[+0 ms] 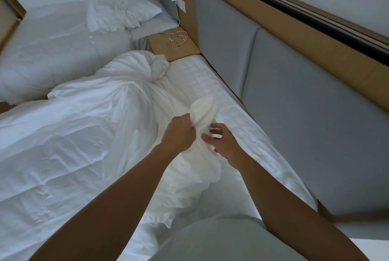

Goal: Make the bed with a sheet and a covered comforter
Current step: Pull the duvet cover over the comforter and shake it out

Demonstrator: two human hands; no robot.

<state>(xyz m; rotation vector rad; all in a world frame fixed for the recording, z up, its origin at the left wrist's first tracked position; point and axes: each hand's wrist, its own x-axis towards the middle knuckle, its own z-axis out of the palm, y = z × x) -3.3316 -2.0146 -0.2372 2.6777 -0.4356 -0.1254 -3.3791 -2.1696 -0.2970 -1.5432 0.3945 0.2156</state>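
Note:
A crumpled white comforter [84, 126] lies bunched across the near bed, over a white sheet [202, 84] that shows bare beside the grey headboard. My left hand [179, 132] grips a raised corner of the comforter [202, 105], which sticks up above the fist. Just to its right, my right hand [223, 143] has its fingers spread and loosely bent, touching the white fabric below that corner. Whether it holds the cloth cannot be made out.
A grey padded headboard [294, 92] in a wooden frame runs along the right. A wooden nightstand [174, 44] with a white cable stands between the beds. The far bed [52, 50] carries rumpled white linen and a pillow [124, 10].

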